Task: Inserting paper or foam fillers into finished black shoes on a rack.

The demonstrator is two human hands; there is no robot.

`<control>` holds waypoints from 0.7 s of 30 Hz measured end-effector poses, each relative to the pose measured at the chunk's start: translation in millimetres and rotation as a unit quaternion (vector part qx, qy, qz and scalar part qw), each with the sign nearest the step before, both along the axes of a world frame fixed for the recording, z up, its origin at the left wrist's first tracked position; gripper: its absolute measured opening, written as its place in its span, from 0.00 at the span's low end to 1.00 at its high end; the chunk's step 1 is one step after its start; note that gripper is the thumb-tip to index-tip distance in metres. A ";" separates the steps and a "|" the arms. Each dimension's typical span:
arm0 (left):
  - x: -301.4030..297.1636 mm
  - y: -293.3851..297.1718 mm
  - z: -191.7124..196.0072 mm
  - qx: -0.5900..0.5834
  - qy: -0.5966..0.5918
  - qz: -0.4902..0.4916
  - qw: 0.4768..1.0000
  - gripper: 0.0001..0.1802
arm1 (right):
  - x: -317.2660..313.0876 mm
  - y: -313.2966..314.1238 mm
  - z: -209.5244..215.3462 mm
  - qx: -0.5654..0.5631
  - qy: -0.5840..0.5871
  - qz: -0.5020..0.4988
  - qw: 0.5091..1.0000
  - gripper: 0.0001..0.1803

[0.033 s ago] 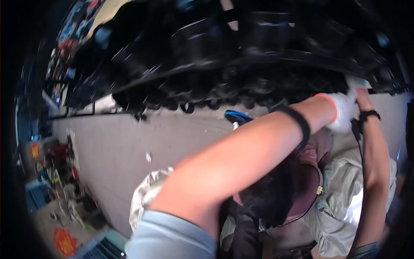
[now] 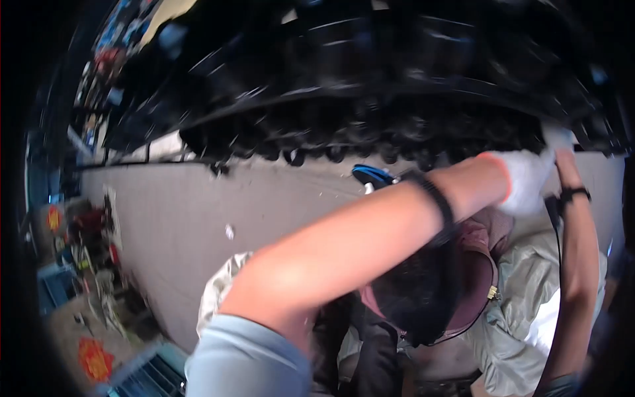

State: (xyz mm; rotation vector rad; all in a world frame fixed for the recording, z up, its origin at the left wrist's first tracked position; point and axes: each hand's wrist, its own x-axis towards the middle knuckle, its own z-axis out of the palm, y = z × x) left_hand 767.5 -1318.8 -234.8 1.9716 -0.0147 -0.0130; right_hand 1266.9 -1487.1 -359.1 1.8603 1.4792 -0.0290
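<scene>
My left arm reaches across to the right, and my left hand [image 2: 527, 180], in a white glove with an orange cuff, is beside my right hand. My right hand [image 2: 557, 140], which also looks gloved in white, is raised at the right end of a long black structure [image 2: 370, 89] with rows of rounded black parts along its underside. Motion blur hides the fingers of both hands, and I cannot make out whether anything is between them. A black band [image 2: 444, 205] circles my left forearm. Another dark band [image 2: 575, 193] is on my right wrist, with a thin cord hanging by it.
Beneath the structure lies a grey floor [image 2: 172, 225] with a blue-and-black object [image 2: 372, 175] and a small white scrap [image 2: 229, 231]. A dusky pink zippered item [image 2: 477, 291] and crumpled pale sheeting [image 2: 522, 311] are close to my body. Blue crates [image 2: 149, 377] stand at lower left.
My left forearm has shifted slightly left and down, while the left glove stays beside the right hand. The whole view has tilted a little.
</scene>
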 end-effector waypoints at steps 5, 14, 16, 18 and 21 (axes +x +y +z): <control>-319.2 55.9 16.0 0.013 -0.108 0.334 0.936 0.16 | -364.0 -23.5 49.4 0.486 0.224 -0.196 0.822 0.24; -766.2 -293.6 -186.3 -0.017 0.541 0.674 0.503 0.37 | -820.7 -63.5 119.5 0.430 0.452 -0.172 0.762 0.21; -767.2 -334.0 -251.1 0.067 0.583 0.620 0.520 0.58 | -854.7 -45.7 115.4 0.446 0.434 -0.152 0.768 0.22; -867.0 -379.4 -286.8 0.246 0.500 0.642 0.527 0.67 | -888.8 -38.9 116.9 0.453 0.364 -0.234 0.780 0.24; -779.4 -322.2 -249.1 0.049 0.480 0.749 0.454 0.53 | -885.3 -69.4 121.7 0.485 0.368 -0.165 0.776 0.24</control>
